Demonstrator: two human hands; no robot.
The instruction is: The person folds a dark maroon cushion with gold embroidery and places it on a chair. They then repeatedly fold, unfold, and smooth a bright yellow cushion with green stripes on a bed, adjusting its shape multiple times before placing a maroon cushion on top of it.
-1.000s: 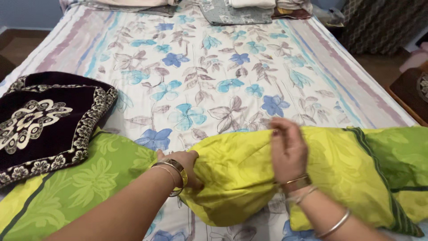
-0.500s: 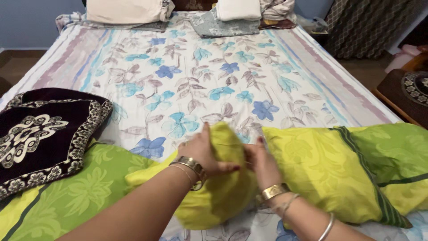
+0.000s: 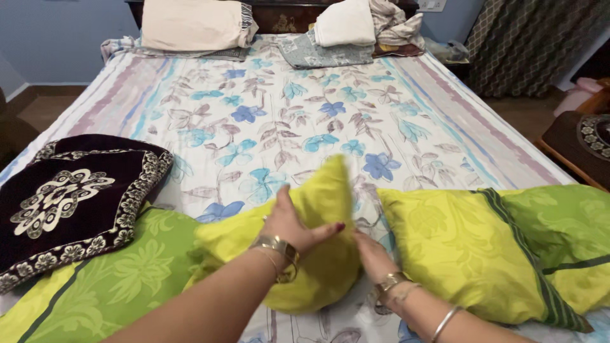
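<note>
Near the foot edge of the bed [image 3: 267, 76], both hands busy on a yellow-green pillow [image 3: 318, 216]. Left hand [image 3: 289, 225] spread flat over the bunched cover, fingers wide and pressing, thumb tip dug into the cloth. Right hand [image 3: 372, 254] tucked low against the pillow's right side, fingers buried in the folds, so impossible to say how wide or how tight. Pillow itself standing half up, one corner peaked toward the middle of the floral sheet, lower end resting at the foot edge.

Just beside on the right, a second pillow in yellow and green [image 3: 470, 254] lying flat, touching or nearly touching the one in hand. Toward the left edge, a dark embroidered cushion [image 3: 70, 203] overlapping a green leafy cover [image 3: 114, 286]. Far off at the head edge, cream pillows [image 3: 190, 22] and folded cloth.

Best handling, by the look of it: keep the left palm anchoring the filling, work the cover with the hidden fingers a little at a time, pull evenly on both corners to avoid a lump at one end, and mind the neighbouring pillow so nothing snags.
</note>
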